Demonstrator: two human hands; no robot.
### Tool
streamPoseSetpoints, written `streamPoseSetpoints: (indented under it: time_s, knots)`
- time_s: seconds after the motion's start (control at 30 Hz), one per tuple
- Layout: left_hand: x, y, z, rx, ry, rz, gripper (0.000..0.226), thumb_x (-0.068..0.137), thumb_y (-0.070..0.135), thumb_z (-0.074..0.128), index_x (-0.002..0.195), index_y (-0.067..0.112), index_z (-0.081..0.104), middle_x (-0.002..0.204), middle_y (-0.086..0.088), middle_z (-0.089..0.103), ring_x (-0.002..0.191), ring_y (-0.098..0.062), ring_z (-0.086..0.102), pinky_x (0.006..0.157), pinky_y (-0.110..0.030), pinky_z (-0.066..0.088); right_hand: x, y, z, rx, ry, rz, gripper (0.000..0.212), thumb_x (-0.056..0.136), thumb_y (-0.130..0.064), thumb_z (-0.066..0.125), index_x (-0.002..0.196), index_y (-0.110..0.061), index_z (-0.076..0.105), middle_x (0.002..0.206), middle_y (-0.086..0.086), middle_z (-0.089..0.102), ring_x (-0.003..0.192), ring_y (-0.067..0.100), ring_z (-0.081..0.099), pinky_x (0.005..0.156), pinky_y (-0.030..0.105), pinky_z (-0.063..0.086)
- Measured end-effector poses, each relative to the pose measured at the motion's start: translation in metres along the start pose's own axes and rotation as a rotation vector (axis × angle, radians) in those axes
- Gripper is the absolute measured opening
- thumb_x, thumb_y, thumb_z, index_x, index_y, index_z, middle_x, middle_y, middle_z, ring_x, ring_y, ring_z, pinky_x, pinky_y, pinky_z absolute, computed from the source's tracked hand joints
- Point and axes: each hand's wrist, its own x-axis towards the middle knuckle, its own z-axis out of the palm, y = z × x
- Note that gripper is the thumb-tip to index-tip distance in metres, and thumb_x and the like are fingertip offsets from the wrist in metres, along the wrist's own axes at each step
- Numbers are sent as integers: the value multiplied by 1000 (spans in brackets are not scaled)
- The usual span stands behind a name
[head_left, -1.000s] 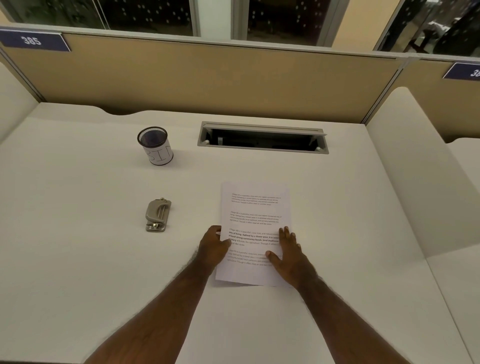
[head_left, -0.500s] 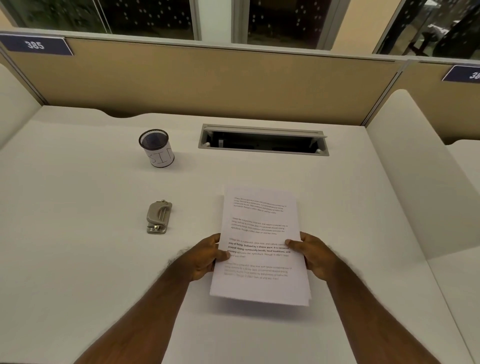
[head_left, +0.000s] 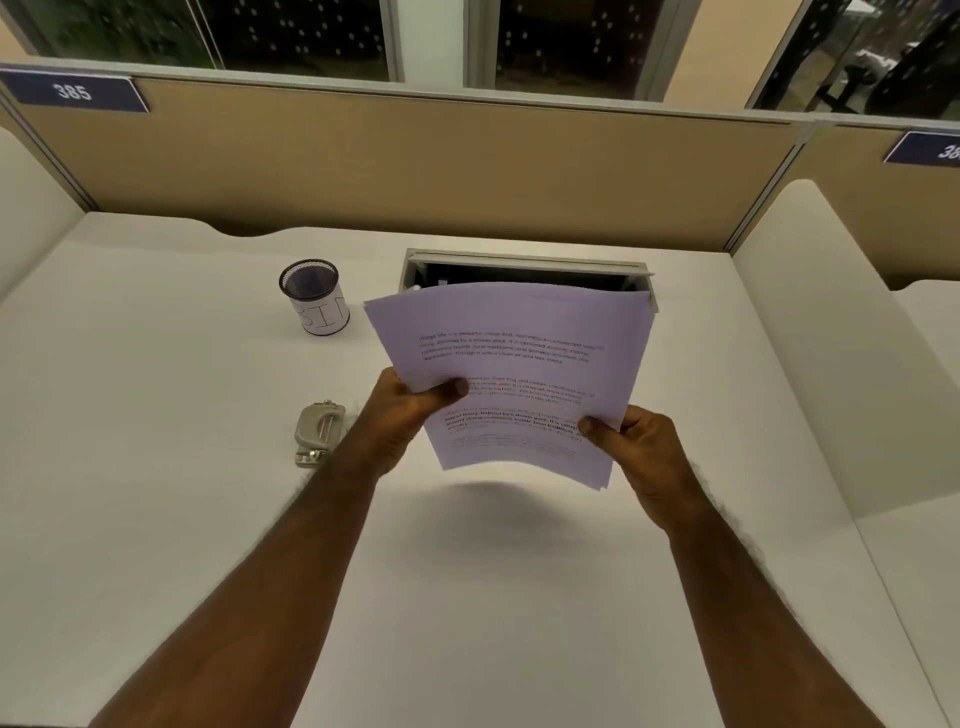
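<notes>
A thin stack of printed white sheets (head_left: 519, 332) is held up in the air above the white desk (head_left: 156, 519), tilted toward me and slightly bowed. My left hand (head_left: 402, 415) grips its left edge, thumb on the printed face. My right hand (head_left: 641, 452) grips the lower right edge, thumb on top. The stack's shadow falls on the desk below it.
A grey metal hole punch (head_left: 318, 431) lies on the desk left of my left wrist. A black mesh pen cup (head_left: 313, 304) with a white label stands further back. An open cable slot (head_left: 524, 270) sits behind the sheets. Tan partition walls border the desk.
The sheets lay flat on the desk under both hands a second ago. Both hands then took their side edges and have lifted them well off the desk, tilted up toward me.
</notes>
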Motion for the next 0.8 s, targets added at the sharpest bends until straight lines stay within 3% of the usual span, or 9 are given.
streamPoseSetpoints:
  time_s: [0.13, 0.2, 0.37, 0.57, 0.7, 0.8]
  knots:
    - [-5, -3, 5, 167, -32, -58, 26, 78, 26, 76, 104, 29, 72, 106, -4, 75, 100, -28, 71, 80, -38, 60, 0, 9, 3, 6, 17, 41, 31, 73, -29, 79, 103, -23, 75, 106, 2, 76, 98, 22, 71, 89, 41, 57]
    - [-7, -12, 9, 236, -50, -100, 26, 81, 21, 75, 106, 25, 71, 108, -6, 74, 102, -28, 70, 85, -41, 59, 0, 15, 6, -8, 35, 62, 29, 75, -22, 79, 104, -26, 72, 107, 3, 74, 100, 24, 69, 91, 47, 56]
    - [-6, -8, 15, 239, -9, -72, 40, 76, 29, 76, 114, 22, 67, 110, -6, 73, 100, -27, 69, 84, -41, 60, 2, 13, 13, -16, 71, 34, 29, 73, -30, 81, 97, -42, 72, 101, -7, 75, 94, 18, 71, 82, 40, 60]
    - [-6, -16, 13, 263, 6, -115, 37, 84, 20, 72, 120, 15, 65, 113, -10, 71, 103, -30, 67, 90, -53, 56, 5, 25, 18, -2, 74, 55, 25, 75, -27, 79, 98, -35, 71, 106, 0, 74, 99, 21, 69, 90, 47, 56]
    - [-5, -19, 11, 211, 38, -69, 36, 82, 30, 72, 117, 23, 66, 112, -6, 72, 102, -26, 68, 85, -43, 59, 12, 26, 18, -6, 60, 42, 26, 75, -31, 79, 99, -38, 72, 104, -2, 75, 99, 21, 69, 89, 44, 57]
    - [-5, -28, 12, 238, 46, -119, 21, 87, 27, 69, 107, 30, 70, 105, -1, 74, 97, -22, 70, 81, -39, 60, 12, 31, 19, -52, 94, 85, 21, 74, -36, 78, 94, -32, 72, 101, 1, 75, 98, 24, 69, 88, 45, 58]
